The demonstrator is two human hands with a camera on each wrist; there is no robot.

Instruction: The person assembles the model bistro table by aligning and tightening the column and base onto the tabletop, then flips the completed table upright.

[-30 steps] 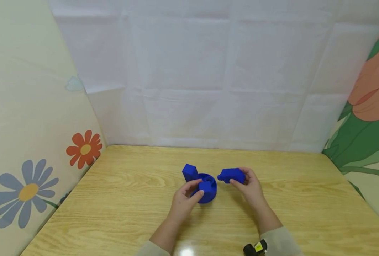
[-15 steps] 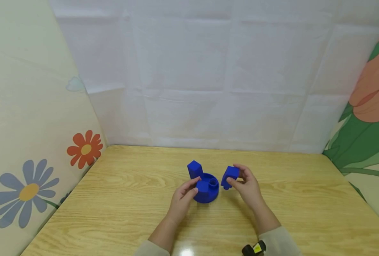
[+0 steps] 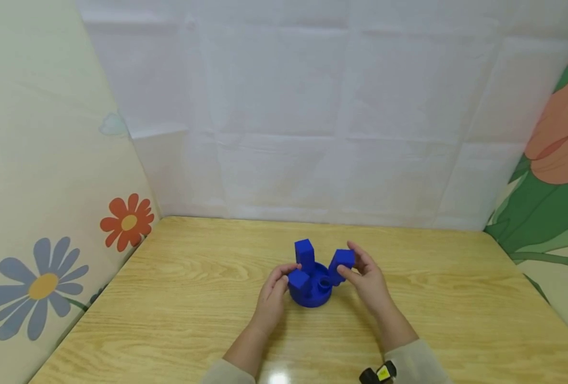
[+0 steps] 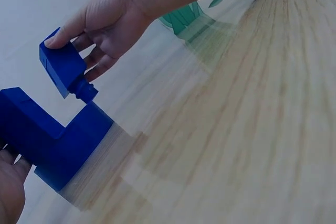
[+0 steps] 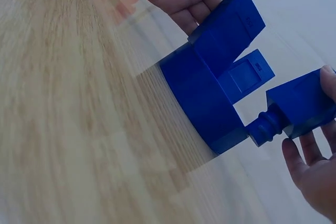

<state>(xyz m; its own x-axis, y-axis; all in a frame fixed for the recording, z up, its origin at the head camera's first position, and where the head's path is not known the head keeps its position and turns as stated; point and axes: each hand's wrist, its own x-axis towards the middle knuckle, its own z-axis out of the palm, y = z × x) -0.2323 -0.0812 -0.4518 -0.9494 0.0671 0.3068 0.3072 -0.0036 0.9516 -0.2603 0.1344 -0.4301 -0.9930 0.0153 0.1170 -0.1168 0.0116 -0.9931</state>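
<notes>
A round blue base (image 3: 311,302) stands on the table, with two blue rectangular blocks upright in it. One is the rear block (image 3: 305,254). My left hand (image 3: 270,301) holds the front-left block (image 3: 298,280) between thumb and fingers. An open round socket (image 3: 324,282) shows at the right of the base. My right hand (image 3: 371,282) pinches a third blue block (image 3: 342,260) beside the rim. In the right wrist view its ribbed peg (image 5: 264,126) points down toward the base, close to the rim; whether they touch I cannot tell.
The wood-grain table (image 3: 207,261) extends around the base. A white cloth (image 3: 284,117) hangs behind it, and flower-printed panels (image 3: 39,160) stand at both sides. A black strap with a yellow label (image 3: 380,372) is at the right cuff.
The base has turned clockwise and shifted slightly right, its rear block swinging rightward. The right hand has tilted its block from lying sideways to peg-down and brought it closer to the base.
</notes>
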